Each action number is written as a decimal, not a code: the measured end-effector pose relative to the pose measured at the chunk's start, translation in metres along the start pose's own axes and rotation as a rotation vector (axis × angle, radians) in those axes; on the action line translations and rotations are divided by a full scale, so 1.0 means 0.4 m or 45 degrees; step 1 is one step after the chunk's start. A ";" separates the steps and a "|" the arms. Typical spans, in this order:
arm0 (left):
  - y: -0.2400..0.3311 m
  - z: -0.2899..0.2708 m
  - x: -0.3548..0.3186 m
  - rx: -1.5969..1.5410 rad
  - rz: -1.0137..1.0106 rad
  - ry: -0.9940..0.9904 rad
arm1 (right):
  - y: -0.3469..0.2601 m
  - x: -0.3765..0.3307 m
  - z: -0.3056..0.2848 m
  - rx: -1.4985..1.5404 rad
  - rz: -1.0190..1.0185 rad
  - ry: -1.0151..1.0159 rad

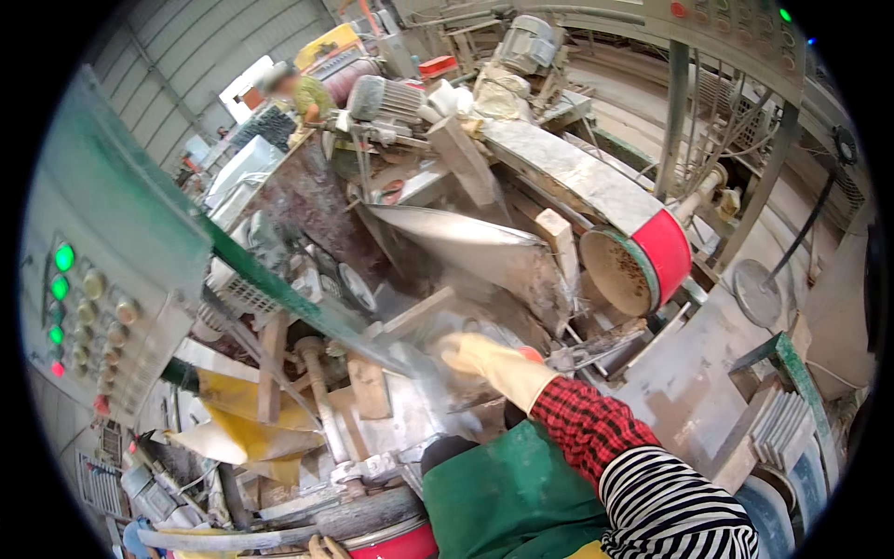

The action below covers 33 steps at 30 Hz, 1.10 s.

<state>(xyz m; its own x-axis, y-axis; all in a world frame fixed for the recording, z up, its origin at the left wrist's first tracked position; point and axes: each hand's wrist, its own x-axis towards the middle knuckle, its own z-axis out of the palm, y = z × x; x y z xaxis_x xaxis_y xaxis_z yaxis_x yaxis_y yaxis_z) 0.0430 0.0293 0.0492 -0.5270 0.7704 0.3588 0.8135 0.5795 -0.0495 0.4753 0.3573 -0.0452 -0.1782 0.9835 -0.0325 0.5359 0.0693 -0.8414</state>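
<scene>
My right hand wears a pale yellow glove and reaches from the lower right into a dusty grinding machine. Its fingers lie stretched out to the left, flat on a wet grey slab in a haze of spray. Nothing shows inside the hand. The forearm has a red checked cuff over a black-and-white striped sleeve. A green apron fills the lower middle. A slanted metal guard plate hangs just above and behind the hand. My left hand is out of the picture.
A grey control box with green lamps and knobs stands at the left. A drum with a red rim sits right of the guard. Grey tiles are stacked at the right. A person works far behind, near an electric motor.
</scene>
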 end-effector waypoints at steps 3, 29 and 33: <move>-0.038 -0.008 -0.013 0.070 0.022 0.138 | -0.066 -0.056 0.129 -0.205 0.055 -0.431; -0.166 -0.034 0.065 0.247 -0.156 0.009 | -0.103 -0.117 0.078 -0.456 0.148 -0.577; -0.142 -0.045 0.055 0.159 -0.130 0.027 | -0.104 -0.113 0.066 -0.515 0.140 -0.579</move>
<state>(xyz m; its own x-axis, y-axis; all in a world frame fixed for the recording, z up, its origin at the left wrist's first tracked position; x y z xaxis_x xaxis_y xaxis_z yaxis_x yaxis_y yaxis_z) -0.0104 0.0087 0.0768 -0.5989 0.7007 0.3877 0.7184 0.6841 -0.1266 0.4391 0.3057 -0.0229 -0.3903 0.8250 -0.4088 0.8256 0.1170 -0.5520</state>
